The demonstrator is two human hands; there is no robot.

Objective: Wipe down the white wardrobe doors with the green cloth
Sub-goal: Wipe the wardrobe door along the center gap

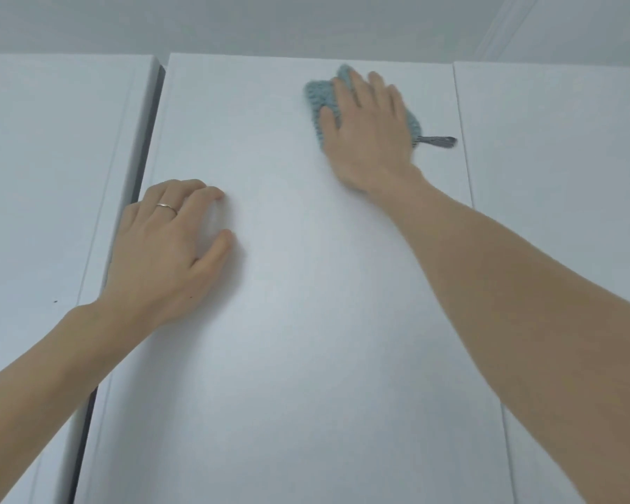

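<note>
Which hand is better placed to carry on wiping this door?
The right hand: it presses the cloth flat against the middle door near its top. The left hand holds nothing and only rests on the door near its left edge.

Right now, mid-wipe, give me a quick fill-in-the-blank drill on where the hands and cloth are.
1. The right hand presses the green cloth flat against the ____ wardrobe door.
2. A ring shows on the ____ hand.
3. The left hand rests near that door's ____ edge.
4. The cloth sits near the door's ____ edge.

Missing words: middle; left; left; top
</note>
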